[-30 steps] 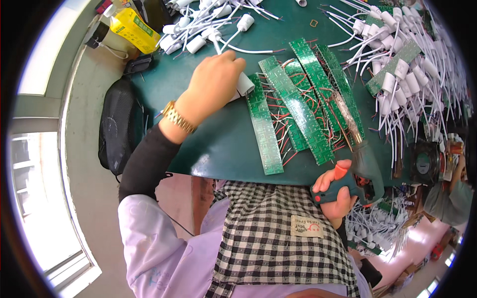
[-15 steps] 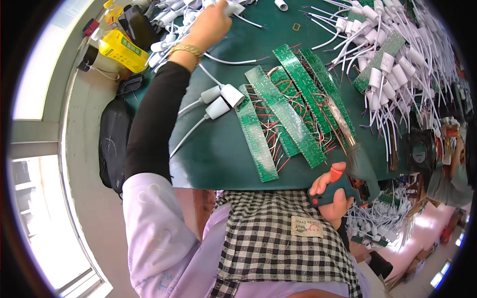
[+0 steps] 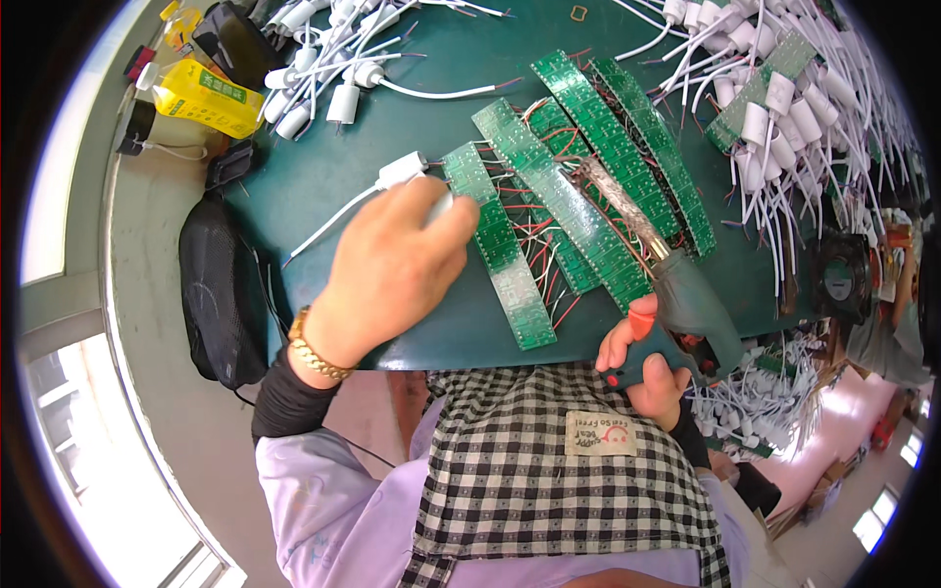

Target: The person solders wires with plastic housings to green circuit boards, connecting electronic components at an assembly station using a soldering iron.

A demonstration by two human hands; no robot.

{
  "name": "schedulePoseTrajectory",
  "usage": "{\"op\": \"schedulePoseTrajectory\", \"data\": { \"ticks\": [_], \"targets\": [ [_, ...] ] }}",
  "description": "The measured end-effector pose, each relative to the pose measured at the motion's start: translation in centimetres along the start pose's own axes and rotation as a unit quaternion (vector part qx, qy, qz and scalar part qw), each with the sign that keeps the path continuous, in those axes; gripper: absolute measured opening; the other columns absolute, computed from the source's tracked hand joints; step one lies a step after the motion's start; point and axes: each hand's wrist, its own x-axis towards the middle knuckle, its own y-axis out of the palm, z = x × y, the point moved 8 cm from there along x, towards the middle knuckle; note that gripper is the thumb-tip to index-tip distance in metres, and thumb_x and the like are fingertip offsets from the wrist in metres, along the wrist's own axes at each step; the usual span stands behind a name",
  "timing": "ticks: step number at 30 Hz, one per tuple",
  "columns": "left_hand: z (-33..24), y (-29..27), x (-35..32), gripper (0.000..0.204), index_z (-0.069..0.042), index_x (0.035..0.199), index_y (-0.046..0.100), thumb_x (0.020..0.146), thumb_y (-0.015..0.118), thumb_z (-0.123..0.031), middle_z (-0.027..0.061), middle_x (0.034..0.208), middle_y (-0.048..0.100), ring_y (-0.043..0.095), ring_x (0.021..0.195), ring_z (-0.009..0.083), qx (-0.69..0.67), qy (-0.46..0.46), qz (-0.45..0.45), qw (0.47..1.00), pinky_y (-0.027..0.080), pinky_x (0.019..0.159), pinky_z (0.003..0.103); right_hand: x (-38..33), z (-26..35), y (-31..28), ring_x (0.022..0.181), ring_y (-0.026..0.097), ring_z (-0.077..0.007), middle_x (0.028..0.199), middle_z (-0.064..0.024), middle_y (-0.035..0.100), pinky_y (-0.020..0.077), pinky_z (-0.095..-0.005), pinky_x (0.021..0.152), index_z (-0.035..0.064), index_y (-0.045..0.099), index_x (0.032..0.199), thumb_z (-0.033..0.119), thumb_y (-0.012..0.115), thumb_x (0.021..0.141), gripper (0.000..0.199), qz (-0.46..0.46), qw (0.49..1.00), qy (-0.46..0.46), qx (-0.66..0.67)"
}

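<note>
At far left is a bright window (image 3: 74,441), and beside it the edge of a green table (image 3: 470,59). Near the table's upper left corner lies a yellow bottle (image 3: 208,98), tipped on its side, with a black case (image 3: 227,294) lower down at the edge. Just right of the bottle, a loose pile (image 3: 343,59) of white cylinders with white cables spreads along the top. Below that pile, one cylinder (image 3: 400,171) lies apart, its cable trailing down to the left. The person's left hand (image 3: 397,265), with a gold band (image 3: 316,351) at the wrist, is just below it, fingers closed in a pinch on a small white piece (image 3: 443,204) that is mostly hidden. Just right of this hand, green boards (image 3: 505,260) lie in slanting, partly overlapping strips across the middle, with thin red and white wires (image 3: 534,230) between them. Below, at the table's near edge, is the person's black-and-white checked apron (image 3: 559,490). The right hand (image 3: 647,377) is wrapped firmly around the handle of a dark soldering gun (image 3: 691,299), close to its red trigger (image 3: 642,319). The gun's barrel slants up and left over the boards; whether its tip touches them cannot be told. At right, a dense heap (image 3: 804,118) of white cylinders and hanging cables covers the upper corner, with a black fan (image 3: 841,279) below it.
</note>
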Motion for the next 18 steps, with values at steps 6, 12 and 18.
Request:
{"op": "schedulePoseTrajectory", "data": {
  "ticks": [6, 12, 18],
  "targets": [
    [-1.4, 3.3, -3.3, 0.023, -0.004, 0.09, 0.054, 0.07, 0.065, -0.002, 0.0092, 0.092, 0.056, 0.057, 0.072, 0.0258, -0.042, 0.011, 0.002, 0.999, 0.046, 0.061, 0.036, 0.3, -0.7, 1.2, 0.06, 0.054, -0.0212, 0.069, -0.011, 0.051, 0.0468, -0.0325, 0.057, -0.0004, 0.036, 0.12, 0.041, 0.058, 0.084, 0.059, 0.013, 0.999, 0.028, -0.018],
    [-0.4, 4.5, -5.2, 0.03, -0.002, 0.095, 0.053, 0.069, 0.067, -0.002, 0.0135, 0.096, 0.056, 0.058, 0.076, 0.0279, 0.015, -0.049, -0.001, 0.999, 0.048, 0.062, 0.036, 0.2, -1.6, 1.6, 0.059, 0.054, -0.0217, 0.069, -0.0111, 0.052, 0.047, -0.0322, 0.057, -0.0005, 0.034, 0.12, 0.041, 0.059, 0.084, 0.06, 0.019, 0.999, 0.028, -0.008],
    [2.3, 3.0, -5.3, 0.041, -0.003, 0.105, 0.049, 0.068, 0.065, -0.001, 0.0129, 0.106, 0.055, 0.061, 0.08, 0.0321, -0.013, -0.228, -0.064, 0.971, 0.05, 0.063, 0.037, 0.1, -2.0, 1.5, 0.059, 0.053, -0.0214, 0.069, -0.0108, 0.051, 0.0468, -0.0331, 0.057, -0.0002, 0.033, 0.12, 0.042, 0.057, 0.085, 0.06, 0.024, 0.999, 0.022, -0.01]
  ]
}}
